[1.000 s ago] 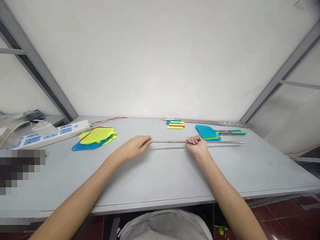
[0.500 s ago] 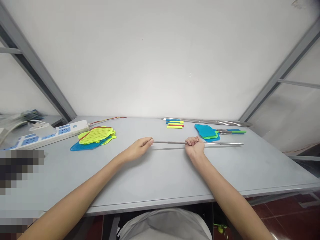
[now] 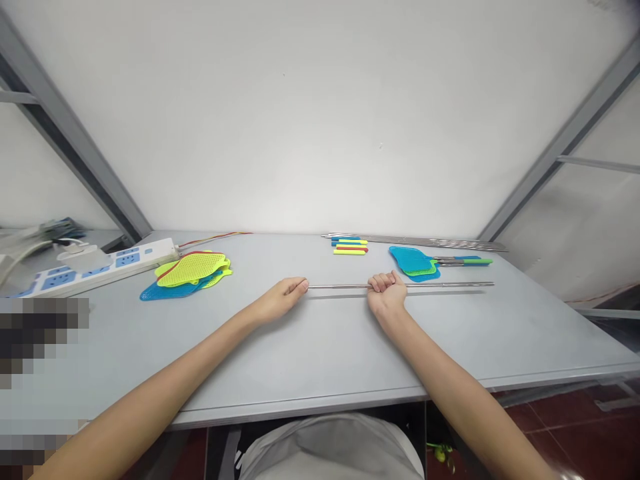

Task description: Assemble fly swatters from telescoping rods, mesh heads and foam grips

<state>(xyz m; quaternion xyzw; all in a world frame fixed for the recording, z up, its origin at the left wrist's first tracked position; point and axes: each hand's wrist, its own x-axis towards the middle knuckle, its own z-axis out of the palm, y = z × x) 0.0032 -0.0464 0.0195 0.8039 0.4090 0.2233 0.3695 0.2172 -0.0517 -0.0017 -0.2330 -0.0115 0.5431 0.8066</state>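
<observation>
A thin metal rod (image 3: 445,285) runs sideways just above the table, held between both hands. My left hand (image 3: 284,297) pinches its left end between thumb and fingers. Farther right along it, my right hand (image 3: 387,293) is wrapped round the rod, and the rod's right part sticks out beyond that fist. Just behind my right hand lie fly swatters with blue and green heads (image 3: 415,262) and metal shafts. Several short coloured handles (image 3: 349,252), blue, yellow and red, rest beyond the gap between my hands.
At the left lies a pile of yellow, blue and red swatter heads (image 3: 194,269). A white power strip (image 3: 145,259) with plugs stands behind it. More metal rods (image 3: 415,241) lie along the back wall. The table's front edge (image 3: 300,407) is close to my body.
The rod's right end reaches slightly farther right and has tipped up a little. My right hand has shifted slightly left along it, while my left hand keeps its pinch.
</observation>
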